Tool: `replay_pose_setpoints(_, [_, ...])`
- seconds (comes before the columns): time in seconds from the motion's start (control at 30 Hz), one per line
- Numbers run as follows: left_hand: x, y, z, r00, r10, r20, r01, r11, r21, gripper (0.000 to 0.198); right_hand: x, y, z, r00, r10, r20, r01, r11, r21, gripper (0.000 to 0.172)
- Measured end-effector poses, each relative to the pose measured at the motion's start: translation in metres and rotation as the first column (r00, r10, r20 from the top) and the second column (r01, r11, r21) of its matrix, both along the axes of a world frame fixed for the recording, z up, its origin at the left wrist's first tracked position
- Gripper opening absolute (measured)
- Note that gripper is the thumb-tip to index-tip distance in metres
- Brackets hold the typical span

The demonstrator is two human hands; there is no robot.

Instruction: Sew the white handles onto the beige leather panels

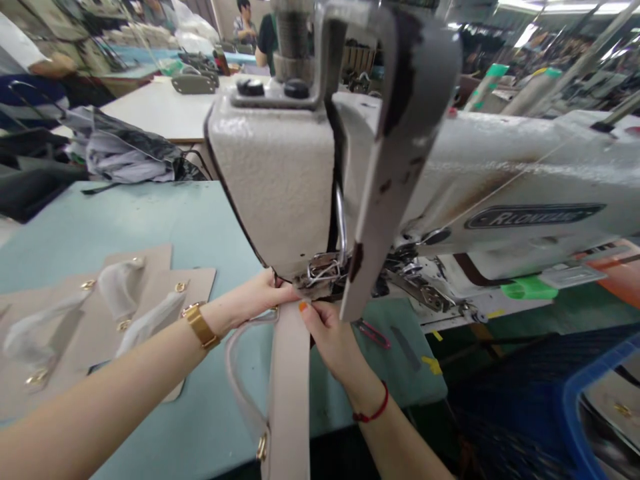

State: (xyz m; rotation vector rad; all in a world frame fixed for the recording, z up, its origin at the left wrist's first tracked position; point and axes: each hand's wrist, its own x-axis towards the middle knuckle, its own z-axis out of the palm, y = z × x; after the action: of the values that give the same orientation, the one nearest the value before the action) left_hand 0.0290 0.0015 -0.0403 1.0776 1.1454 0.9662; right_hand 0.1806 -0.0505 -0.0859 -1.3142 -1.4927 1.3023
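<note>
A long beige bag piece (291,393) runs from the bottom of the view up to the needle area of a white sewing machine (273,180). My left hand (255,297) grips its upper left edge, fingers partly hidden under the machine head. On the other side, my right hand (327,330) pinches the right edge, thumb on top. A thin beige handle (237,373) with a gold ring fitting (262,447) loops out along the left of the piece. The needle and presser foot are mostly hidden by the machine head and its grey lever (395,147).
Several beige panels (193,283) with wrapped handles lie on the green-blue tabletop (220,427) at left. Pink-handled snips (374,333) rest right of my right hand. A blue basket (570,400) holding more pieces stands lower right. Behind are a bundled grey cloth (125,150) and a person (244,27).
</note>
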Motion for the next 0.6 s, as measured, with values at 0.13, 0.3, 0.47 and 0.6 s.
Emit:
replay_pose_setpoints(0.13, [-0.001, -0.010, -0.005, 0.991, -0.128, -0.034, 0.125, 0.990, -0.063, 0.008, 0.010, 0.003, 0.000, 0.999, 0.047, -0.020, -0.047, 0.998, -0.030, 0.037])
replay_pose_setpoints(0.3, [-0.008, -0.016, -0.008, 0.978, -0.180, -0.106, 0.169, 0.981, -0.099, 0.014, 0.018, 0.005, 0.003, 0.991, 0.127, -0.044, -0.128, 0.991, -0.023, 0.039])
replay_pose_setpoints(0.47, [-0.027, -0.019, -0.027, 0.993, 0.090, -0.077, -0.095, 0.993, -0.064, 0.023, 0.021, 0.003, 0.009, 0.990, 0.138, -0.022, -0.138, 0.990, 0.001, 0.037])
replay_pose_setpoints(0.6, [-0.036, -0.046, -0.047, 0.951, 0.286, 0.118, -0.249, 0.934, -0.257, 0.051, 0.022, -0.001, 0.011, 0.995, 0.098, 0.032, -0.097, 0.995, -0.010, 0.041])
